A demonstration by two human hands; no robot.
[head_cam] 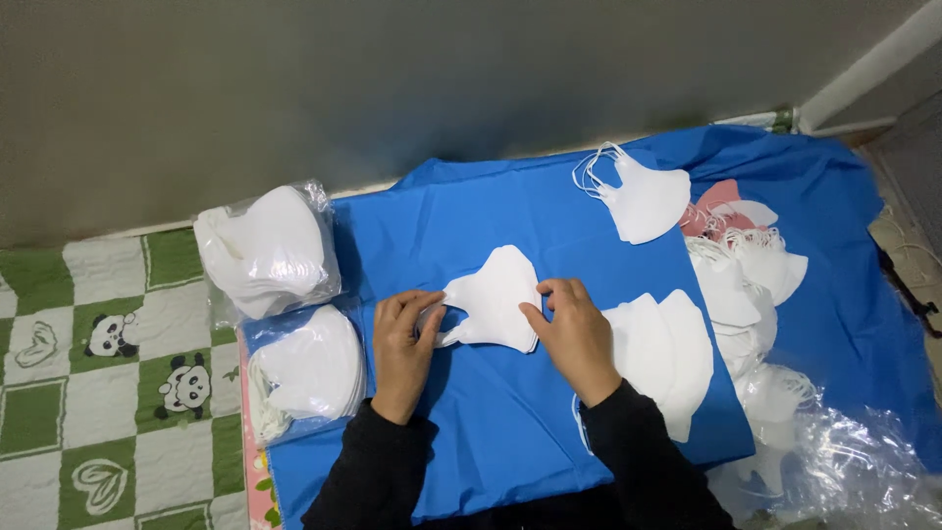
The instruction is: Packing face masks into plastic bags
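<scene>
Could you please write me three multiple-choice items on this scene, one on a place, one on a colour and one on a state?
1. Where do the two clear bags of masks lie?
A. at the cloth's left edge
B. on the cloth's right side
C. between the hands

2. What colour is the cloth?
A. red
B. blue
C. yellow

3. How is the mask between the hands?
A. sealed in a bag
B. hanging from one finger
C. lying on the cloth, touched by both hands

Answers:
1. A: the upper bag and the lower bag lie left of the left hand.
2. B: the cloth is blue.
3. C: the left hand and the right hand touch the mask, which lies on the cloth.
</scene>
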